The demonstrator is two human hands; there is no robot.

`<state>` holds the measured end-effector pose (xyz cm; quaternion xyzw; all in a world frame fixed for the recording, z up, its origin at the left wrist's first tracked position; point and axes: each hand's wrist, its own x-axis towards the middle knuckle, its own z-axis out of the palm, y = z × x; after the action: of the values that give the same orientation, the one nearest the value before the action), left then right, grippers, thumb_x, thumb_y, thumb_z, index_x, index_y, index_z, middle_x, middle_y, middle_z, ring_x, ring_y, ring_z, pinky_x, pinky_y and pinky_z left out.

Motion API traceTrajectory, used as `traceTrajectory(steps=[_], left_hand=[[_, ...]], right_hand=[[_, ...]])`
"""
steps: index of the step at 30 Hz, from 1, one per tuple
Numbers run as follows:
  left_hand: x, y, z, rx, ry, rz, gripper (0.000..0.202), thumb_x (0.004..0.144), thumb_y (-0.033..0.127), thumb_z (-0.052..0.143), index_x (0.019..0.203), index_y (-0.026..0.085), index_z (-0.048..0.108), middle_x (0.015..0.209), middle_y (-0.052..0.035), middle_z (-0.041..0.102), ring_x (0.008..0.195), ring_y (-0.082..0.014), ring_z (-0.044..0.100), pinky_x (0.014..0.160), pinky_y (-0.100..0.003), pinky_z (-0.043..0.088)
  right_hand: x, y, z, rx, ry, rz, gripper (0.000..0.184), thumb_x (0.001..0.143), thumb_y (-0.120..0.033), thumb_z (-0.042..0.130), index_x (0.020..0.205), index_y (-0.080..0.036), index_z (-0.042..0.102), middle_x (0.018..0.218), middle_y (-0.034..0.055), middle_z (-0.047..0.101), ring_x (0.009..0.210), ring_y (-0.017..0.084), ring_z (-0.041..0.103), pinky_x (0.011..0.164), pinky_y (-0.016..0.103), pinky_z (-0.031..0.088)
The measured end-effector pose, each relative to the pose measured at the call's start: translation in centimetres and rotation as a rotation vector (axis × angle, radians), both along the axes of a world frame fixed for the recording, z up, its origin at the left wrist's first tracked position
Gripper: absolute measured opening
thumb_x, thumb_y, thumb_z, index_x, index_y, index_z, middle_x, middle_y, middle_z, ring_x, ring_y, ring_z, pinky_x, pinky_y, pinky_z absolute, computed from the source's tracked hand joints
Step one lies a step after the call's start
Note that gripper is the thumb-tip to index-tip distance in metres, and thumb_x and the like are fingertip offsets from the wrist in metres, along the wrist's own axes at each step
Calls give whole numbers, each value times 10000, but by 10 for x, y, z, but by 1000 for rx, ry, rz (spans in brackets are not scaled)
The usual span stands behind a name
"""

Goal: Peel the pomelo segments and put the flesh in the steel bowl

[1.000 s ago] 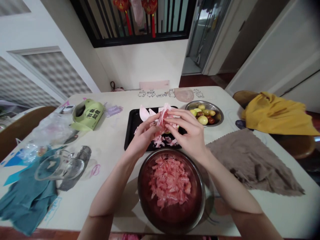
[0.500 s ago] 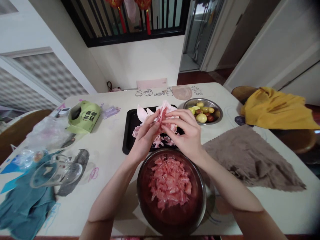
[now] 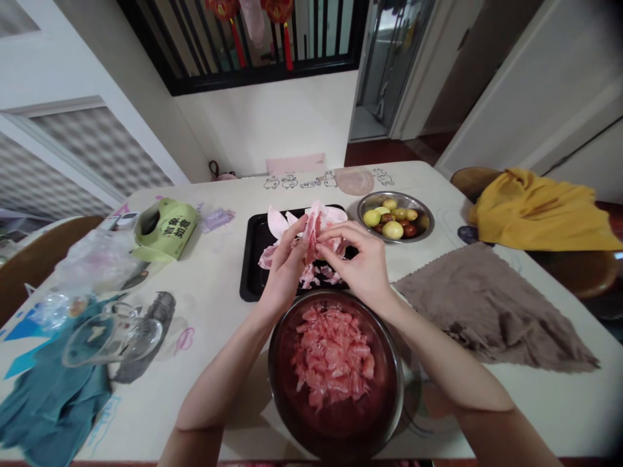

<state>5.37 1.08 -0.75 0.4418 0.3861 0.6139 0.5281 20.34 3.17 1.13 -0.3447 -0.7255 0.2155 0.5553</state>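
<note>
My left hand (image 3: 287,258) and my right hand (image 3: 359,259) meet over a black tray (image 3: 252,259). Between their fingertips is a piece of pink citrus fruit (image 3: 312,235), apparently a pomelo segment with pale membrane. The left fingers steady it from the side, while the right thumb and fingers pinch at its flesh. Pale peelings (image 3: 277,222) and scraps of membrane (image 3: 310,277) lie in the tray, partly hidden by my hands. Just below my wrists, a steel bowl (image 3: 278,395) holds a heap of peeled pink pulp (image 3: 333,357).
A steel bowl (image 3: 428,227) of small green and brown fruits stands right of the tray. A brown cloth (image 3: 491,311) lies at right. To the left are a green printed holder (image 3: 168,230), a plastic bag (image 3: 97,259), a clear glass pitcher (image 3: 114,337) and a teal cloth (image 3: 53,408).
The right fingers have curled in closer to the fruit piece, and the hand has shifted slightly left. The left hand still grips the piece. The bowl and tray look unchanged.
</note>
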Motion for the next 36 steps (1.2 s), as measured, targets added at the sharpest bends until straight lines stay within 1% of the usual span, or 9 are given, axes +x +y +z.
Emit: traceTrajectory(steps=[6,10,13,20,24,28,30,32,36], left_hand=[[9,-4,9,-109,-169,31,401,857,235,663,1256,262,686,1538,-44,544,1388,-290,542,1199,-487,407],[10,-4,15,-119,-226,-9,388,821,195,660,1204,246,688,1336,-54,672,1256,-255,625,1145,-449,443],[11,-4,17,-90,-242,-20,377,808,169,669,1175,254,673,1219,-32,700,1172,-225,648,1097,-407,461],[17,-5,9,-12,-196,40,372,826,146,668,1178,262,631,1223,-20,662,1145,-182,601,1054,-331,447],[17,-4,5,-6,-174,32,375,819,157,678,1176,257,623,1226,-24,655,1151,-181,588,1058,-328,436],[15,-1,6,-57,-228,9,361,818,169,676,1165,254,623,1154,-19,668,1059,-168,626,1018,-342,474],[12,1,7,-72,-240,19,365,813,168,673,1165,255,629,1207,-26,663,1096,-182,639,1032,-360,485],[9,3,8,-78,-238,36,361,809,165,668,1155,264,634,1331,-29,636,1201,-217,631,1067,-384,483],[4,5,11,-82,-216,61,397,829,205,675,1209,296,603,1486,-33,568,1350,-298,583,1079,-442,497]], right_hand=[[1,-2,-1,-10,-6,4,155,866,-95,699,894,-241,744,930,13,747,951,189,689,874,366,553],[0,-3,-2,-58,26,-4,153,857,-103,708,883,-247,753,918,6,761,936,186,701,746,316,551],[0,-2,-4,-90,45,4,143,850,-107,713,861,-244,753,912,8,763,925,186,702,687,295,538],[5,3,-1,-23,-100,29,162,849,-71,671,863,-231,693,921,12,702,924,196,652,819,346,518],[7,6,2,70,-249,33,173,847,-42,636,830,-214,626,882,19,669,886,203,602,825,352,478],[7,9,3,89,-239,40,180,847,-39,618,829,-218,606,881,10,667,860,191,588,810,333,461],[10,11,3,86,-225,19,169,854,-54,615,828,-221,606,893,12,670,892,196,601,818,329,462],[14,14,2,57,-262,-13,160,849,-64,623,816,-220,607,888,13,674,890,199,609,799,325,460],[24,22,-1,-74,-450,-3,190,806,-29,644,782,-217,646,817,7,703,809,201,618,726,316,442]])
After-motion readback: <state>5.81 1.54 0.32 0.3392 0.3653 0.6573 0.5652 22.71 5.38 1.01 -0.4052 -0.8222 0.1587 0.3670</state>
